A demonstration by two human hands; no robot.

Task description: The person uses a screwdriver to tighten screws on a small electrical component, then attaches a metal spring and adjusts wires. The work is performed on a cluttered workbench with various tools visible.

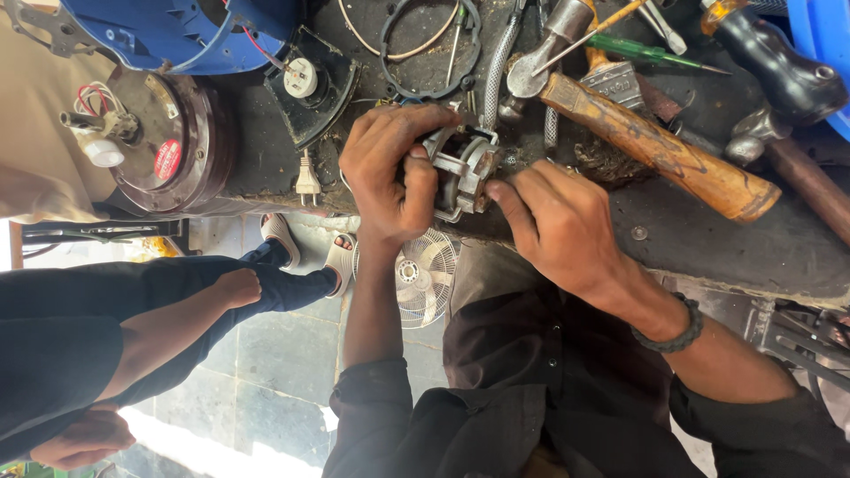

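Both my hands hold a small grey metal motor part (467, 162) at the front edge of a dirty black workbench (708, 239). My left hand (390, 173) wraps over its left side, thumb pressed on the casting. My right hand (553, 226), a dark braided bracelet on the wrist, pinches the part's lower right corner with fingertips. The hands hide much of the part.
A wooden-handled hammer (660, 146), a green screwdriver (651, 53), other tools and a black ring gasket (428, 46) lie behind. To the left are a round motor (168, 150), a blue housing (177, 31) and a white plug (307, 181). Another person's legs (133, 301) and a fan (423, 274) are below.
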